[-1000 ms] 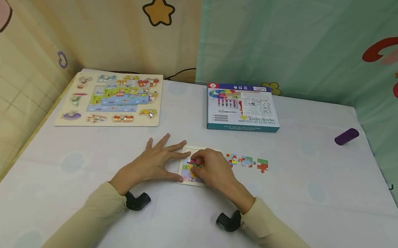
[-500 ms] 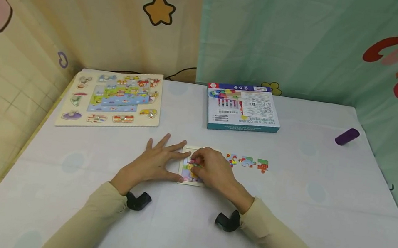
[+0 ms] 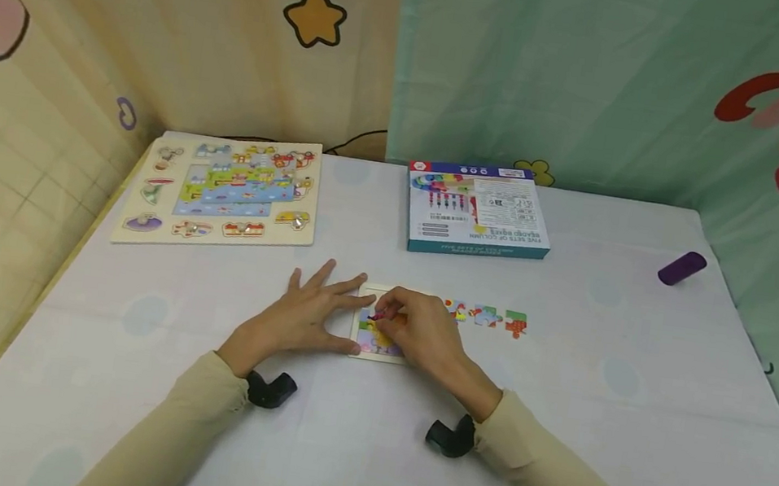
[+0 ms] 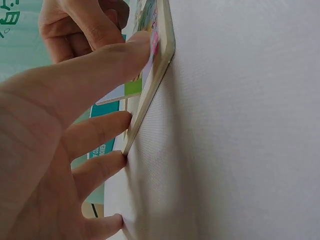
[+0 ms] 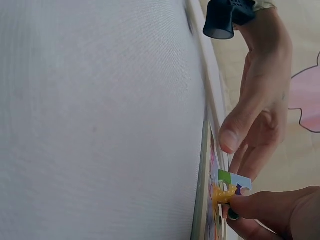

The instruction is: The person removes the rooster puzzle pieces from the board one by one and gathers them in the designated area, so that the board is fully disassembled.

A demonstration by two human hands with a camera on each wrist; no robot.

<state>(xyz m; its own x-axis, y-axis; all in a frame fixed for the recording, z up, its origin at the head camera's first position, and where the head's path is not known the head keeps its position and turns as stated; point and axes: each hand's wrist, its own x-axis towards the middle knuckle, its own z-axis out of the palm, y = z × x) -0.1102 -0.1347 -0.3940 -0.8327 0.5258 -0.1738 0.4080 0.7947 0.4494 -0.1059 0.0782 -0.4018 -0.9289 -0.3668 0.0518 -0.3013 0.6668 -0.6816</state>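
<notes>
Centrally, a small rectangular puzzle tray with a pale wooden rim [image 3: 378,357] lies flat on a table covered with a white cloth [image 3: 347,455]. Printed pieces in pink, lilac, yellow and green occupy the part of the tray visible between the hands.

The left hand [image 3: 306,318] is spread wide, with fingers extended and apart; it grips nothing. Its thumb rests on the tray at the near left corner, and its index fingertip touches the rim farther up the same side.

The right hand [image 3: 426,326] is closed to a pinch: thumb and index finger hold a small thin puzzle piece printed in green, pale blue, yellow and purple [image 5: 226,177]. This piece stands tilted over the tray; whether its hidden edge touches the pieces below cannot be told.

To the right of the tray, three loose multicoloured jigsaw pieces [image 3: 486,316] form a row, the nearest partly covered by the right hand.

Behind the left hand lies a large pale wooden peg-puzzle board [image 3: 212,243]. Behind the tray lies a flat white cardboard box with a teal side and purple edge [image 3: 478,210]. A dark purple cylinder [image 3: 682,268] lies near the right edge of the table. A black curved fitting [image 3: 271,390] is located at the left wrist, and a matching black fitting [image 3: 450,436] at the right wrist
</notes>
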